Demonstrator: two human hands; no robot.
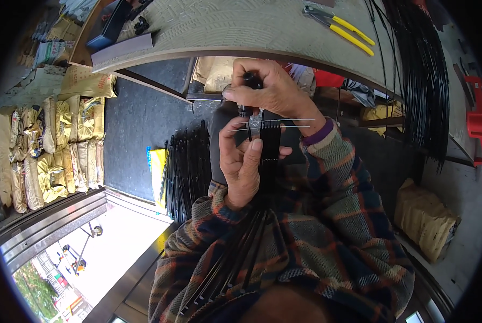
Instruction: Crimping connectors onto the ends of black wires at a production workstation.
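Black strips (271,146), flat bunch: by my eye light, springy, slick; best held near the wires (297,126), where left grip (242,168) pinches; right grip (272,96) clasps black knob (253,80)

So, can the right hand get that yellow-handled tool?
Probably yes, if the right hand puts down its black thing: the yellow-handled tool lies uncovered on the table, ahead and to the right.
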